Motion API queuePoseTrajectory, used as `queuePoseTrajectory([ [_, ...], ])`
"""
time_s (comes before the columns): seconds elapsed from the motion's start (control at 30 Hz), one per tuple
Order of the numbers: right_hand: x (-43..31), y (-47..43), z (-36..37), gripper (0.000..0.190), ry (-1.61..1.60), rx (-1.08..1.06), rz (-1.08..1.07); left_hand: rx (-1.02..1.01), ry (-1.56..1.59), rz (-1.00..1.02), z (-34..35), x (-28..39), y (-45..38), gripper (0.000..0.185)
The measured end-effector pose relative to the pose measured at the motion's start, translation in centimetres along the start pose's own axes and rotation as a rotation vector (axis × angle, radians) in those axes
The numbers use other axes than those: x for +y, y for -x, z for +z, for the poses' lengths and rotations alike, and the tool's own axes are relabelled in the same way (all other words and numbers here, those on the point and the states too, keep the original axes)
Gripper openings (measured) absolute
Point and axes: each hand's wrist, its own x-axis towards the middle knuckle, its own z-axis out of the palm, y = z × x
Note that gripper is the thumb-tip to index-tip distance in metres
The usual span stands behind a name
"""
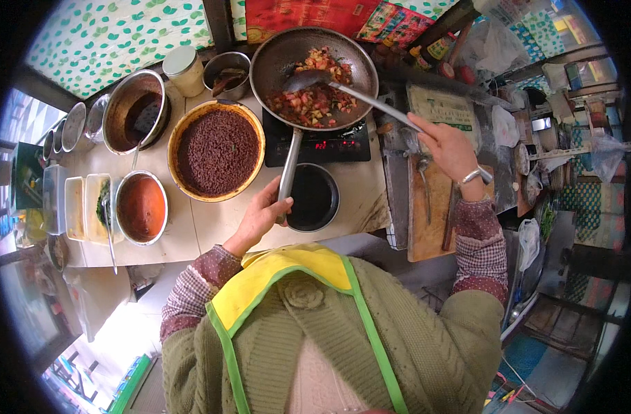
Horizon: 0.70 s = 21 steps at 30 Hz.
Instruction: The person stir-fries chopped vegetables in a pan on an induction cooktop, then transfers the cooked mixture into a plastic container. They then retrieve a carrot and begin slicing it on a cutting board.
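My left hand [261, 212] is closed around the handle of a metal wok [274, 57], which sits tilted over a black induction cooker [341, 147]. In the wok lies chopped red and yellow food [323, 106], perhaps tomato. My right hand [450, 147] grips the long metal handle of a cooking ladle [308, 80], whose head rests in that food. Below the cooker, partly behind the wok handle, is a round black pan [315, 199]. To its left stands a wide pot of dark red-brown grains [217, 150].
A pot of orange-red liquid [142, 207], plastic tubs [75, 207], a pot of dark liquid [145, 116] and a lidded jar [183, 70] stand at left. A wooden cutting board [419, 238] with a spoon [425, 186] and a knife lies at right.
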Motion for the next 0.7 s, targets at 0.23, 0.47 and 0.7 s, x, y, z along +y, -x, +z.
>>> queuePoseTrajectory([
  [0.23,-0.3,-0.4,5.7,0.044,-0.232,0.089,0.223,-0.031,-0.001,0.005,-0.1,0.3,0.0,0.058],
  [0.47,0.0,3.5,5.4,0.046,-0.400,0.053,0.226,-0.033,-0.008,0.006,-0.1,-0.1,-0.2,0.057],
  [0.7,-2.0,-0.9,8.9,0.043,-0.409,0.062,0.360,-0.005,0.019,-0.009,0.1,0.0,-0.1,0.057],
])
